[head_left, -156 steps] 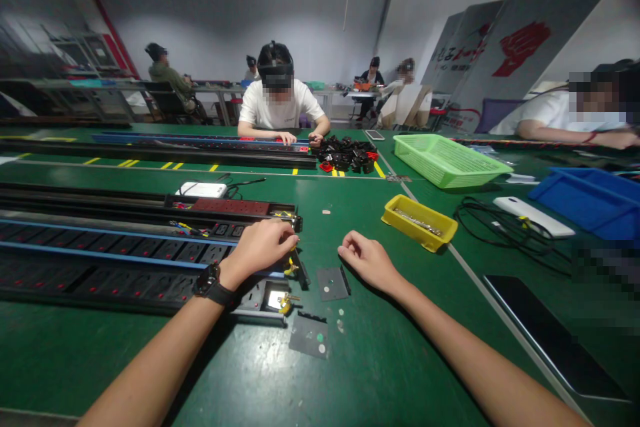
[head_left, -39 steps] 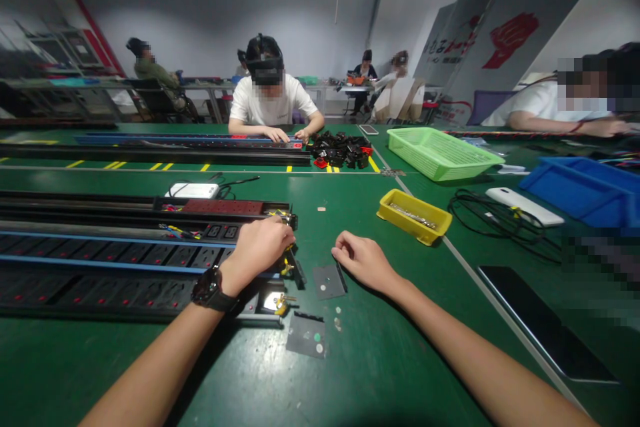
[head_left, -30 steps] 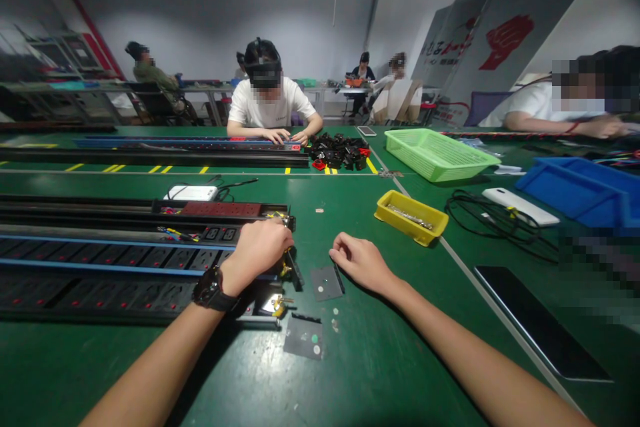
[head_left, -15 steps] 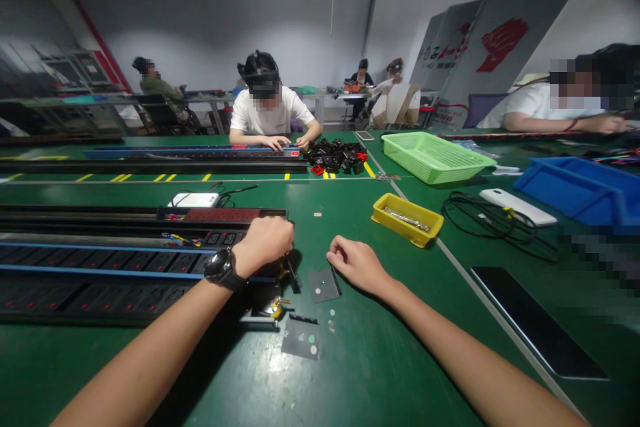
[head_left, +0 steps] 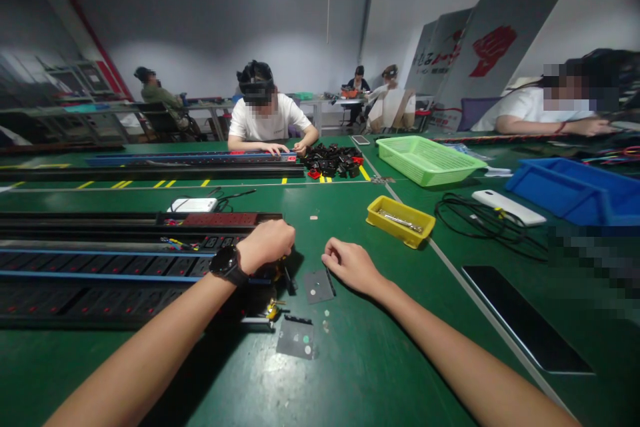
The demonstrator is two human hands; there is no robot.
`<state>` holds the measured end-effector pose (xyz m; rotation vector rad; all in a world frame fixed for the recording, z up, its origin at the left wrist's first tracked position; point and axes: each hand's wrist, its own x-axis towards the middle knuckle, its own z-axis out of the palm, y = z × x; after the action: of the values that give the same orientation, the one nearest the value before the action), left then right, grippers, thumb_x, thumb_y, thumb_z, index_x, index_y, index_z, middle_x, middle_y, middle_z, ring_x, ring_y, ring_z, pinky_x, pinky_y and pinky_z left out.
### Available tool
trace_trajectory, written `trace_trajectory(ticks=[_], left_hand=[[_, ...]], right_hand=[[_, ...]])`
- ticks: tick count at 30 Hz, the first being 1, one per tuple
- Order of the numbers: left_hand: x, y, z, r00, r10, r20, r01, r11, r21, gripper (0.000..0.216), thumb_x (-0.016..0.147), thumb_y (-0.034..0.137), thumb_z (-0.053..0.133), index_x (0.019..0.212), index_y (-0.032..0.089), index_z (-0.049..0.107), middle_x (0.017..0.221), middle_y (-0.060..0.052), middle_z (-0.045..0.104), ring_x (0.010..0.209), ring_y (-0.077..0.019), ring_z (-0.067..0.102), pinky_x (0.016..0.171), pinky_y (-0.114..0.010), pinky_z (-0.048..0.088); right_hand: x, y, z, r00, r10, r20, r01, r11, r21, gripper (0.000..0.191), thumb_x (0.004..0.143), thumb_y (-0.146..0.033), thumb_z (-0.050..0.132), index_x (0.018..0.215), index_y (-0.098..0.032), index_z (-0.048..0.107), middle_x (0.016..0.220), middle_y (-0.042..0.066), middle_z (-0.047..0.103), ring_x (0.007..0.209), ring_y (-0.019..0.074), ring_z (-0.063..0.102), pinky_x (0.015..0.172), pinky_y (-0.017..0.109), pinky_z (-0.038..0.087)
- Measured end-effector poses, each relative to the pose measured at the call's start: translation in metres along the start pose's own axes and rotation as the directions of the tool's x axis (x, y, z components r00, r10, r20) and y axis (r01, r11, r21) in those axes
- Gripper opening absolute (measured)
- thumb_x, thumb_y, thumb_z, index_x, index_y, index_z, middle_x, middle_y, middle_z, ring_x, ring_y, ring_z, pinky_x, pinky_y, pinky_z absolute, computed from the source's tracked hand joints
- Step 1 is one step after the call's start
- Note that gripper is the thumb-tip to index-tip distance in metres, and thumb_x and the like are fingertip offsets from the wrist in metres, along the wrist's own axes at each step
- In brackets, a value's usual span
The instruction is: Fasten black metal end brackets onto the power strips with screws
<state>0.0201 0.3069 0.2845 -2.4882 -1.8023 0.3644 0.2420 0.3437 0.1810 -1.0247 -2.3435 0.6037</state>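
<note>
My left hand [head_left: 267,241], with a black watch [head_left: 229,265] on its wrist, is closed at the right end of the long black socket strips [head_left: 115,297]. Its fingertips point away from me, and whatever they grip is hidden. My right hand [head_left: 353,267] rests loosely curled on the table beside a small grey metal plate [head_left: 319,285], and nothing shows in its fingers. Nearer to me lies a second grey plate [head_left: 295,337] with round pale spots. Brass-yellow terminal parts [head_left: 272,309] stick out at the strip ends, below my left hand.
A yellow tray [head_left: 400,235] with metal pieces stands beyond my right hand. Farther off are a green basket [head_left: 425,173], a blue bin [head_left: 555,197] and black cables [head_left: 463,223]. A dark tablet-like slab [head_left: 525,320] lies at right. Across the table, a co-worker [head_left: 270,123] handles parts.
The view has shifted slightly, so the table things sit a little farther left. Both hands keep nearly the same place and pose.
</note>
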Motion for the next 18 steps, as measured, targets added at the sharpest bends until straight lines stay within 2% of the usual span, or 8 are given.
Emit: trace_trajectory(ticks=[8, 14, 18], left_hand=[[0.006, 0.006, -0.024, 0.993, 0.005, 0.119, -0.011, 0.999, 0.05, 0.014, 0.078, 0.013, 0.069, 0.086, 0.017, 0.08, 0.085, -0.016, 0.076, 0.083, -0.0304, 0.075, 0.072, -0.033, 0.057], [0.013, 0.007, -0.021, 0.984, 0.009, 0.178, -0.025, 0.996, 0.088, 0.013, 0.08, 0.013, 0.069, 0.088, 0.012, 0.079, 0.089, -0.02, 0.075, 0.091, -0.035, 0.074, 0.076, -0.037, 0.058], [0.013, 0.008, -0.021, 0.982, 0.012, 0.189, -0.029, 0.996, 0.085, 0.011, 0.08, 0.013, 0.07, 0.087, 0.013, 0.079, 0.088, -0.019, 0.075, 0.089, -0.0331, 0.074, 0.075, -0.035, 0.057]], right_hand=[[0.001, 0.0, 0.0, 1.0, 0.0, -0.002, 0.0, 1.0, -0.001, 0.01, 0.093, -0.024, 0.057, 0.084, -0.022, 0.058, 0.07, -0.004, 0.063, 0.066, 0.0139, 0.059, 0.062, 0.024, 0.029], [0.001, 0.0, 0.001, 1.0, 0.005, -0.005, -0.005, 1.0, -0.002, 0.009, 0.093, -0.024, 0.058, 0.084, -0.022, 0.058, 0.069, -0.004, 0.062, 0.064, 0.0132, 0.058, 0.061, 0.024, 0.028], [0.001, 0.0, 0.001, 1.0, 0.009, -0.006, -0.009, 1.0, -0.01, 0.009, 0.092, -0.023, 0.058, 0.084, -0.022, 0.059, 0.07, -0.004, 0.063, 0.065, 0.0131, 0.058, 0.061, 0.024, 0.027]])
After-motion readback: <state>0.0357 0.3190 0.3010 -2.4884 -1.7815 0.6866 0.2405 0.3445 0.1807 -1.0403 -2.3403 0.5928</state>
